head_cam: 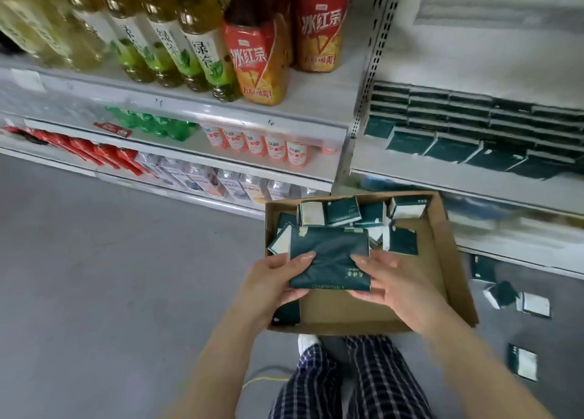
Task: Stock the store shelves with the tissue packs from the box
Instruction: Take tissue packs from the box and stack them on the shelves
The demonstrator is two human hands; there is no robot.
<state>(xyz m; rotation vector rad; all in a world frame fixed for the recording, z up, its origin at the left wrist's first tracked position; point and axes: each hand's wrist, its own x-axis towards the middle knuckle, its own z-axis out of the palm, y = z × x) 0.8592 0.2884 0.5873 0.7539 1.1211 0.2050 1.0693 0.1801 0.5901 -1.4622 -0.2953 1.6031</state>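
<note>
While the tissue pack is pinched by its two short ends, left hand on one, right hand on the other, thumbs on top and fingers curled beneath, it hangs over the box, loose packs lying beyond the fingertips. It looks light, soft and film-slick, likely to dent under squeezing, so a broad edge grip seems safest.

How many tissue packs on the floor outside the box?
4, all right of the box: pack by the shelf base, dark pack and white-faced pack side by side, lone pack nearest the person. Others may be hidden.
</note>
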